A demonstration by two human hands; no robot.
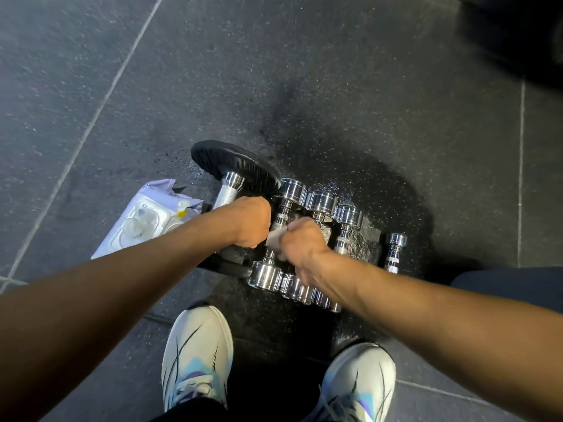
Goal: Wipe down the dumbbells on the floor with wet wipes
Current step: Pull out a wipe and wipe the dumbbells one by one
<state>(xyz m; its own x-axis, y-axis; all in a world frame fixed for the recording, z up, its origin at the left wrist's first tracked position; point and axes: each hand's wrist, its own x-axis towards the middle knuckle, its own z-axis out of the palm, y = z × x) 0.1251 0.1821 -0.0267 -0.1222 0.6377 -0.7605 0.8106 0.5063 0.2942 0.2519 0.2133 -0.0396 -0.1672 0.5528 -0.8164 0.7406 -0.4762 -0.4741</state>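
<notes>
Single head-worn wide-angle view, facing steeply down at the floor [335, 86], close above the dumbbells [320, 201] at centre, left hand [249, 222] and right hand [304, 242] reaching in from the near edge, shoes [198, 354] nearest, frame edges bowed.

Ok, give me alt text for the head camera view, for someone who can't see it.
Looking down, a person's left grip holds the handle of a black-plated dumbbell while the right grip holds a white wipe over a row of chrome dumbbells on the dark floor. A wipes pack lies to the left.
</notes>
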